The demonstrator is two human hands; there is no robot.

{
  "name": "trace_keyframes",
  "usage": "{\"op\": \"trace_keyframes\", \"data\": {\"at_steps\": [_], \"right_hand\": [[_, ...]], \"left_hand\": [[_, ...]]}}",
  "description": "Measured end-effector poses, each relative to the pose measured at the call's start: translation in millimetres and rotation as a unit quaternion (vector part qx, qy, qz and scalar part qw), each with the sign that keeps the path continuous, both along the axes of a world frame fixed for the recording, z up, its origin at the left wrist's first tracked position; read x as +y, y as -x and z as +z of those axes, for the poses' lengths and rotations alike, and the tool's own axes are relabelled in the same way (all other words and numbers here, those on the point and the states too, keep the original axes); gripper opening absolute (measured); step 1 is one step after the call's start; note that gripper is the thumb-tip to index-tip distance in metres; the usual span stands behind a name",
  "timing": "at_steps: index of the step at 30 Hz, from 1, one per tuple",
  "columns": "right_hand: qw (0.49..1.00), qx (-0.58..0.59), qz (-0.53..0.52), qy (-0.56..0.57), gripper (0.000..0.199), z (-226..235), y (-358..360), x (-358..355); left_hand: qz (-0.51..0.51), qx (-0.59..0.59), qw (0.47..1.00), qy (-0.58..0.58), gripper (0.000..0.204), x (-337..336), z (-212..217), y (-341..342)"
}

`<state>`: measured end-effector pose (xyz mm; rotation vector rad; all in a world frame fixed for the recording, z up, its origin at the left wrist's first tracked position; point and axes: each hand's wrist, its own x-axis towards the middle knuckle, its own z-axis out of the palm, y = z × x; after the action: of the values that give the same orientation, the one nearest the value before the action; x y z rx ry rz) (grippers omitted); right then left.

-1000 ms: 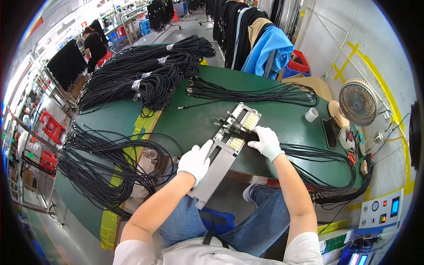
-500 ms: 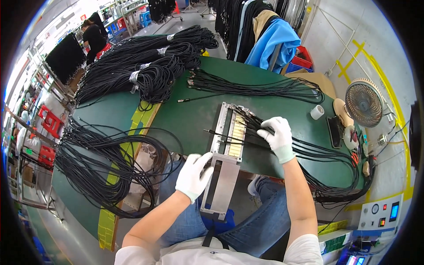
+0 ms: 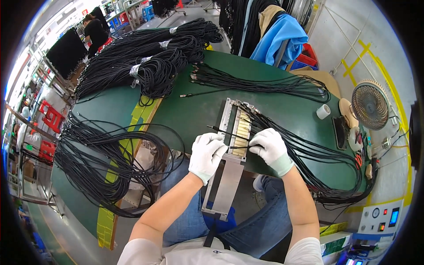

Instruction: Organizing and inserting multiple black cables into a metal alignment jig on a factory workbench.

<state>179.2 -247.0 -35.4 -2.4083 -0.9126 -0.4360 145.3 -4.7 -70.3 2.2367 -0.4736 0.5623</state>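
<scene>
Both my hands wear white gloves and meet over a metal fixture [image 3: 226, 114] with a row of cream-yellow blocks [image 3: 243, 126]. A black cable [image 3: 238, 147] lies across the fixture's near end. My left hand [image 3: 206, 155] is closed at this cable's left end, thumb and fingers together. On the fixture's right side, my right hand [image 3: 270, 149] pinches the same cable; its fingertips partly hide it. Just beyond, a second black cable [image 3: 221, 130] crosses the fixture, its tip sticking out to the left. More cables [image 3: 287, 139] run from the fixture's far end to the right.
Tied bundles of black cable [image 3: 154, 73] lie at the far left, with a loose heap [image 3: 97, 163] nearer. Another bunch [image 3: 260, 86] lies beyond the fixture on the green table [image 3: 176, 117]. At the right stand a white roll [image 3: 323, 111], a phone-like black slab [image 3: 340, 132] and a fan [image 3: 370, 105].
My left hand has moved up and right onto the near cable's end and closed. My right hand has come down and left to the cable beside the fixture. The view has shifted slightly.
</scene>
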Motion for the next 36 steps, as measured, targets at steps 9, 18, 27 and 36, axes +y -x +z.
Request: {"op": "trace_keyframes", "data": {"at_steps": [9, 18, 27, 36], "right_hand": [[0.996, 0.08, 0.015, -0.036, 0.016, -1.4, 6.8, 21.6], [1.0, 0.009, 0.0, 0.011, 0.011, -0.1, 9.1, 14.9], [0.997, -0.054, 0.006, 0.059, 0.016, -0.3, 11.0, 17.1], [0.997, -0.031, 0.006, 0.065, 0.012, -3.9, 7.6, 19.4]], "left_hand": [[-0.017, -0.017, 0.996, 0.092, 0.009, 6.5, 0.5, 3.7], [0.056, -0.009, 0.998, 0.019, 0.014, 8.3, -13.0, 3.8], [0.055, 0.011, 0.998, -0.001, 0.025, 5.3, -23.0, 6.8], [-0.015, 0.028, 0.989, -0.147, 0.043, -14.8, -11.3, 21.3]]}}
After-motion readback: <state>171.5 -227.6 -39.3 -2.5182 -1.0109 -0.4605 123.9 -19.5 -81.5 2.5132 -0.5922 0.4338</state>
